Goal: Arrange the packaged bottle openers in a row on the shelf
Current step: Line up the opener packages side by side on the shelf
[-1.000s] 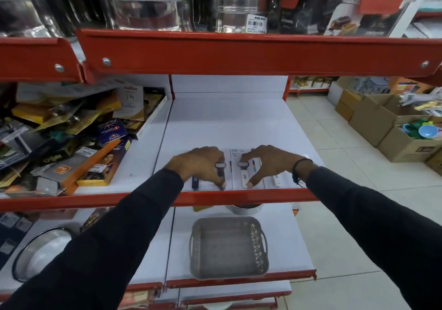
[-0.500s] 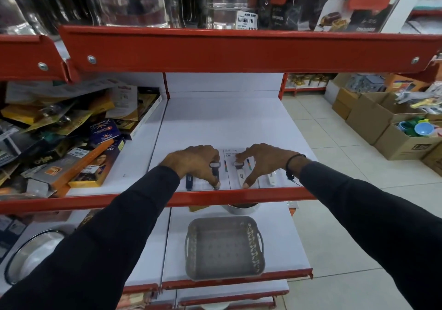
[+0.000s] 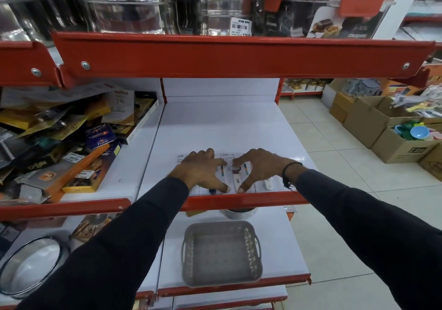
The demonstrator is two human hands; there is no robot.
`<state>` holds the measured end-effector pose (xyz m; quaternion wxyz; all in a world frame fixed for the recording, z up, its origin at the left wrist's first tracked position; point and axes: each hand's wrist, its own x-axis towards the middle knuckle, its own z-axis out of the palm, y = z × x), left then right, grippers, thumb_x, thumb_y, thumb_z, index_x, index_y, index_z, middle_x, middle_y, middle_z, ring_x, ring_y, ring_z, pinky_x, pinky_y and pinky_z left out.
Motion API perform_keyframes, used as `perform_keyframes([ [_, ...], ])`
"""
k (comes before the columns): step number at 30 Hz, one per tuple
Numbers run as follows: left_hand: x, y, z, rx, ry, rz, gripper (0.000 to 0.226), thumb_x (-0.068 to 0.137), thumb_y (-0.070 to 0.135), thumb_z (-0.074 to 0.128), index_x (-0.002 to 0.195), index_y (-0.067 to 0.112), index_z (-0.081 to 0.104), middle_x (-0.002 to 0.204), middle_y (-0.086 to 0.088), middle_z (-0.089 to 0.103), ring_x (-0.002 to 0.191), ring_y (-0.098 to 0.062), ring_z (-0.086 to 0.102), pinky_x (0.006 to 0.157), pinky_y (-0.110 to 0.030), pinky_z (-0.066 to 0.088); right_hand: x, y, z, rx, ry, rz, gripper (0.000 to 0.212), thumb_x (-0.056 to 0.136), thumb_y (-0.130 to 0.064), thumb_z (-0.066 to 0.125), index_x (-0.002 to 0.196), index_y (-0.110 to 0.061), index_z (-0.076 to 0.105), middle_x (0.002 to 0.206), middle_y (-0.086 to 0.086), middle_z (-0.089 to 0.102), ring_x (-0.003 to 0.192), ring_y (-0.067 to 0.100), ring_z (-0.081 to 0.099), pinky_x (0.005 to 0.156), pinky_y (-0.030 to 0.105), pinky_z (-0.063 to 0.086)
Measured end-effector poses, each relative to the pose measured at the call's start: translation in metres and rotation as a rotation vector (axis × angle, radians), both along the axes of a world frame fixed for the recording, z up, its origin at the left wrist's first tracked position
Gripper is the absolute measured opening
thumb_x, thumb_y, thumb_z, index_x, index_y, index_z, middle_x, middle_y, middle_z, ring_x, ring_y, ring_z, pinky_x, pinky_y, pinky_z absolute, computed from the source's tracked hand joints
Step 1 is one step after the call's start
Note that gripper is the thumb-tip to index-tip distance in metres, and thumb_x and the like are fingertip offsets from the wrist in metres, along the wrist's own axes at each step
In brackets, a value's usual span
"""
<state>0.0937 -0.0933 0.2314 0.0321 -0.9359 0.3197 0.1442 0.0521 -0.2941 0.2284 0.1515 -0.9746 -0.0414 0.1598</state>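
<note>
Left hand: the left hand (image 3: 201,171) lies palm down on the packaged bottle openers (image 3: 235,173) near the front edge of the shelf (image 3: 222,123); its fingers (image 3: 210,153) are spread apart and flat, pressing on the cards, not clamped round anything, thumb tip near the front edge.
Right hand: the right hand (image 3: 259,167) lies palm down just beside the left, fingers spread and resting on the cards, thumb pointing to the front edge; a dark band (image 3: 288,173) circles the wrist.
Arms: both reach forward in black sleeves (image 3: 134,238), nearly level with the shelf.
Bottle openers: flat white cards lying side by side in a row along the front edge of the shelf, at its middle; one with a white handle shows between the two thumbs, another white handle (image 3: 267,183) shows right of the right hand, a dark handle tip shows under the left hand. The hands hide part of the row, so I cannot tell the full count.
Basket: one grey plastic basket (image 3: 221,253) on the lower shelf, near its front edge, nothing in it.
Bowl: one steel bowl (image 3: 238,211) behind the basket, mostly hidden by the red shelf edge (image 3: 239,201).
Boxes: several cardboard boxes (image 3: 392,128) on the floor at right, holding mixed coloured goods.
Left shelf: a loose heap of packets (image 3: 71,142).
</note>
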Motion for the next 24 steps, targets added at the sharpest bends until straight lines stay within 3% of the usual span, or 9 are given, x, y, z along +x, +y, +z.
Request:
perform_keyframes([
  [18, -0.010, -0.002, 0.015, 0.037, 0.035, -0.002, 0.090, 0.078, 0.074, 0.065, 0.154, 0.037, 0.037, 0.145, -0.008, 0.044, 0.135, -0.032, 0.044, 0.113, -0.049, 0.038, 0.002, 0.001, 0.002, 0.008, -0.004, -0.014, 0.078, 0.056, -0.062, 0.086, 0.126, -0.037, 0.062, 0.146, -0.005, 0.049, 0.132, 0.026, 0.044, 0.110, 0.048, 0.034],
  [24, -0.009, -0.005, 0.016, 0.048, 0.039, 0.010, 0.091, 0.075, 0.073, 0.068, 0.154, 0.037, 0.039, 0.146, -0.008, 0.044, 0.136, -0.034, 0.044, 0.111, -0.050, 0.038, -0.003, -0.014, 0.015, 0.007, 0.000, -0.067, 0.093, 0.054, -0.063, 0.086, 0.137, -0.037, 0.052, 0.152, -0.005, 0.043, 0.140, 0.025, 0.037, 0.114, 0.051, 0.029],
])
